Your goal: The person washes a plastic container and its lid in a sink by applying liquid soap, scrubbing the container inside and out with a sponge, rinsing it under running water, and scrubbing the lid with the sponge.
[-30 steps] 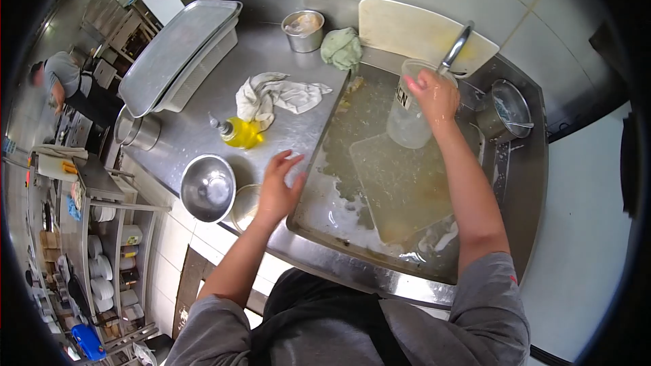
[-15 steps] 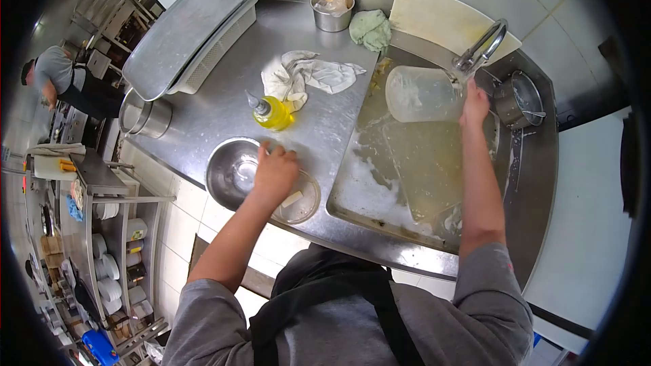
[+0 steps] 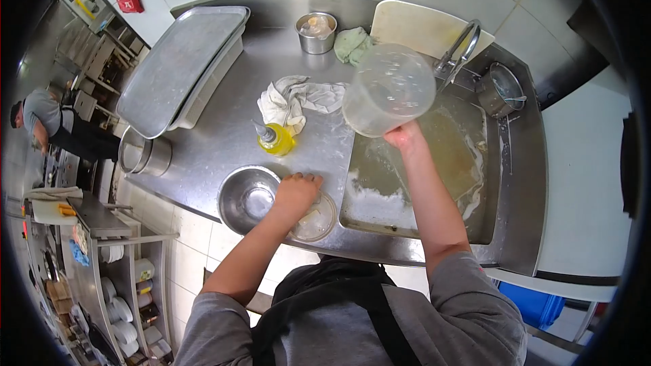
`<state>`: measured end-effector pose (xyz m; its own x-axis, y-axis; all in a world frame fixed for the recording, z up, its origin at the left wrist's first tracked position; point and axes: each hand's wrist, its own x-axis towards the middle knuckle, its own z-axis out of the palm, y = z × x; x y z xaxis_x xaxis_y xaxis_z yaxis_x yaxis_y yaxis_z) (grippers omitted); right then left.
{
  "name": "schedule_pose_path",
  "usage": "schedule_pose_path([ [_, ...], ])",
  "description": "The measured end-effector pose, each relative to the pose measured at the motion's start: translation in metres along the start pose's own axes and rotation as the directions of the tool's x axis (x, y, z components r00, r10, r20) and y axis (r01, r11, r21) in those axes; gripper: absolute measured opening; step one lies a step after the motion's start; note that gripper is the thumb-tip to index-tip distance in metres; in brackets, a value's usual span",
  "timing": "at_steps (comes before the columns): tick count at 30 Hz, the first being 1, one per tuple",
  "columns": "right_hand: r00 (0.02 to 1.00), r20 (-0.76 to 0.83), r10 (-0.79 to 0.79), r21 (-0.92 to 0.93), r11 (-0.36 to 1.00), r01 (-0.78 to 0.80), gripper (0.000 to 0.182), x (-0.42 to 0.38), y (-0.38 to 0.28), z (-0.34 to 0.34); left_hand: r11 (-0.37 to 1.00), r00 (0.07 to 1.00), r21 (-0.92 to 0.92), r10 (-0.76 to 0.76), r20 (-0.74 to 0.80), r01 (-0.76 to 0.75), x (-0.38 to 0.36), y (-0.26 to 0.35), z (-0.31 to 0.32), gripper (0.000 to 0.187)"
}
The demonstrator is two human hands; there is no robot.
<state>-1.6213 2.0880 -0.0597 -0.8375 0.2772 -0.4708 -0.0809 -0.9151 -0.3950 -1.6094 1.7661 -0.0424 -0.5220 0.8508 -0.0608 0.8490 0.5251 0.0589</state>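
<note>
My right hand [image 3: 405, 137] grips a translucent plastic tub [image 3: 390, 91] by its lower rim, its round base tilted up over the edge of the sink [image 3: 427, 220]. Cloudy water and some foam lie in the sink, with a flat panel under the water. My left hand [image 3: 297, 196] is beside a steel bowl [image 3: 247, 198], over the far edge of a clear round lid or shallow dish [image 3: 319, 222]. Its fingers are curled; whatever they hold is hidden. A spray-topped bottle of yellow liquid [image 3: 277, 139] stands behind the bowl, near a crumpled white cloth [image 3: 291, 98].
A metal tray [image 3: 183, 61] covers a white crate at the left. At the back are a steel pot [image 3: 317, 32], a green cloth [image 3: 353, 46], a white board [image 3: 420, 27] and the tap [image 3: 461, 54]. Another pot [image 3: 500, 91] stands right. A person [image 3: 57, 125] works far left.
My right hand has moved left from under the tap and lifted the plastic tub out of the sink, tipping it. My left hand has shifted right toward the clear round piece. The view has shifted.
</note>
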Motion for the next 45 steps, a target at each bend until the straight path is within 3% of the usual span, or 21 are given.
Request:
schedule_pose_path([
  [4,0.98,-0.187,-0.063,-0.088,0.995,0.047,0.037,-0.021,0.006,0.05,0.999,0.998,0.02,0.033,0.058,-0.034,0.007,-0.002,0.008,0.013],
  [11,0.976,-0.2,0.086,0.068,0.995,-0.073,0.037,0.053,0.069,-0.065,0.997,0.997,-0.073,0.024,-0.074,-0.029,0.002,0.01,-0.005,0.014],
  [13,0.93,-0.368,0.008,0.017,1.0,-0.002,0.036,0.041,0.09,-0.048,0.982,0.998,-0.185,-0.032,-0.058,0.021,0.003,0.013,-0.007,0.016],
  [16,0.935,-0.319,-0.158,-0.137,0.983,0.119,0.04,0.071,0.129,-0.067,0.933,0.988,-0.326,-0.141,0.06,0.153,0.003,0.022,-0.009,0.015],
  [17,0.843,-0.456,-0.285,-0.294,0.942,0.159,0.036,0.074,0.135,-0.057,0.937,0.991,-0.324,-0.115,0.062,0.129,0.004,0.025,-0.004,0.015],
  [19,0.814,-0.457,-0.36,-0.394,0.902,0.178,0.024,0.051,0.13,-0.029,0.803,0.939,-0.487,-0.282,0.196,0.343,0.006,0.032,0.005,0.02],
  [20,0.808,-0.462,-0.365,-0.39,0.902,0.185,0.024,0.047,0.12,-0.031,0.808,0.942,-0.486,-0.271,0.196,0.334,0.006,0.036,0.008,0.02],
  [22,0.883,-0.395,-0.253,-0.633,0.772,-0.063,0.02,0.035,0.103,-0.027,0.441,0.903,-0.813,-0.366,0.225,0.381,0.005,0.043,0.01,0.02],
  [24,0.928,-0.221,-0.299,-0.681,0.729,0.073,0.017,0.004,0.058,-0.026,0.362,0.875,-0.826,-0.387,0.29,0.433,0.005,0.044,0.028,0.024],
  [25,0.94,-0.083,-0.332,-0.683,0.705,0.189,0.018,-0.006,0.03,-0.036,0.165,0.857,-0.893,-0.398,0.328,0.419,0.004,0.045,0.041,0.023],
  [27,0.823,0.1,-0.559,-0.773,0.478,0.418,0.012,-0.028,-0.053,-0.051,-0.256,0.801,-0.867,-0.335,0.495,0.428,0.007,0.056,0.034,0.032],
  [28,0.682,0.147,-0.716,-0.743,0.376,0.554,0.011,-0.024,-0.099,-0.067,-0.252,0.802,-0.869,-0.338,0.492,0.427,0.009,0.064,0.024,0.032],
  [29,0.512,0.225,-0.829,-0.773,0.168,0.611,0.011,-0.029,-0.15,-0.078,-0.378,0.792,-0.821,-0.281,0.542,0.428,0.011,0.072,0.017,0.033],
  [30,0.346,0.16,-0.924,-0.76,0.109,0.641,0.01,-0.017,-0.2,-0.094,-0.498,0.782,-0.756,-0.219,0.583,0.425,0.013,0.078,0.015,0.035],
  [32,0.09,0.282,-0.955,-0.892,-0.227,0.391,0.015,-0.013,-0.293,-0.108,-0.53,0.78,-0.75,-0.237,0.579,0.396,0.018,0.087,0.019,0.035],
  [34,0.297,0.434,-0.851,-0.888,-0.46,-0.022,0.022,0.007,-0.36,-0.132,-0.641,0.766,-0.684,-0.225,0.602,0.348,0.022,0.106,0.007,0.036],
  [35,0.312,0.432,-0.846,-0.89,-0.456,-0.002,0.022,0.019,-0.374,-0.142,-0.669,0.753,-0.665,-0.236,0.614,0.333,0.022,0.113,0.007,0.036],
  [36,0.499,0.412,-0.762,-0.806,-0.56,-0.19,0.026,0.034,-0.382,-0.15,-0.669,0.74,-0.669,-0.262,0.62,0.324,0.023,0.121,0.006,0.036],
  [38,0.678,0.344,-0.649,-0.666,-0.678,-0.311,0.032,0.06,-0.399,-0.158,-0.645,0.74,-0.7,-0.301,0.601,0.306,0.026,0.137,0.002,0.036],
  [40,0.9,-0.051,-0.433,-0.694,-0.633,-0.344,0.044,0.078,-0.417,-0.161,-0.634,0.716,-0.716,-0.35,0.603,0.293,0.027,0.147,-0.005,0.036],
  [45,0.88,-0.105,-0.464,-0.698,-0.596,-0.397,0.043,0.088,-0.426,-0.17,-0.712,0.754,-0.681,-0.351,0.555,0.17,0.024,0.159,-0.011,0.024],
])
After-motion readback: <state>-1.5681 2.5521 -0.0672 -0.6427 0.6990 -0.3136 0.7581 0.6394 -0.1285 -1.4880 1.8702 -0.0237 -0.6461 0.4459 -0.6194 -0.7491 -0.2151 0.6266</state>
